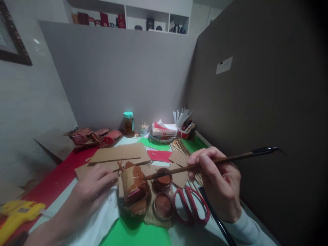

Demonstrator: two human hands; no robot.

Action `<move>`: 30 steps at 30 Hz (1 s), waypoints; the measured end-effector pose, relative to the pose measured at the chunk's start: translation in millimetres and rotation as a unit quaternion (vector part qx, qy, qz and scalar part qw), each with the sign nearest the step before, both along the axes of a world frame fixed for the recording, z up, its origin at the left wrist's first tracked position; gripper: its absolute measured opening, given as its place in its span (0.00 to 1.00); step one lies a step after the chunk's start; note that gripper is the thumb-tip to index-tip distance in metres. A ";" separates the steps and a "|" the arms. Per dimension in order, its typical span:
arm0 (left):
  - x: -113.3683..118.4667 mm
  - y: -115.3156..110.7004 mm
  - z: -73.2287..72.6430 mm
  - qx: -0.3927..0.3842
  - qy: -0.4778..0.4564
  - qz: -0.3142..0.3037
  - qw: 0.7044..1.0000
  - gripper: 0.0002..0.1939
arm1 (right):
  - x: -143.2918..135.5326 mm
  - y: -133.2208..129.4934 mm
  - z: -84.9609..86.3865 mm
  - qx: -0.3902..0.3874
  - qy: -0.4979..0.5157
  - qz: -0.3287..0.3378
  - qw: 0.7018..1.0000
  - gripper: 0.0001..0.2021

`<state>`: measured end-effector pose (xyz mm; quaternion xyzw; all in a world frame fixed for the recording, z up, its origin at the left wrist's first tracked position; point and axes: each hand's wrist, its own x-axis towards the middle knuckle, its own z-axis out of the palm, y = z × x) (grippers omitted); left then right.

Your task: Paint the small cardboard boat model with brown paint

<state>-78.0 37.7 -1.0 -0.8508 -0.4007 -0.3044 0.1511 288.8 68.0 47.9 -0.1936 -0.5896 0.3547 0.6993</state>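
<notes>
My right hand (217,181) grips a long dark paintbrush (184,168) between thumb and fingers. The brush tip points left and meets the right side of a small cardboard model (132,179), which is partly coated in reddish-brown paint. Bent fingers of my left hand (94,188) close at the model's left edge, beside thin brown twigs; the fingertips are partly hidden. Just right of the model stand an open paint jar (164,181) and a round lid (163,206) with brown paint in it, both on a piece of cardboard.
Red-handled scissors (191,206) lie near my right wrist. A yellow glue gun (22,213) is at the left. Behind are cardboard sheets (120,153), painted models (97,136), a lidded jug (128,124), a tissue box (164,130) and a grey partition (128,75).
</notes>
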 end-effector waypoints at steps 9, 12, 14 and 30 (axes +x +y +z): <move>1.9 -0.7 -11.7 0.008 0.001 0.009 1.000 0.12 | 7.0 -3.1 -4.5 -0.001 -0.008 0.008 1.000 0.13; 4.6 3.8 -17.2 0.034 -0.005 0.013 0.999 0.14 | 8.2 -1.6 -4.7 -0.010 -0.004 0.004 1.000 0.13; 7.1 6.9 -21.5 0.060 -0.005 0.015 0.998 0.17 | 7.4 -1.6 -2.9 -0.008 0.002 0.003 1.000 0.13; -3.3 1.9 -25.1 0.116 0.029 0.008 0.993 0.22 | 0.9 -2.0 -3.3 -0.014 -0.001 0.012 1.000 0.14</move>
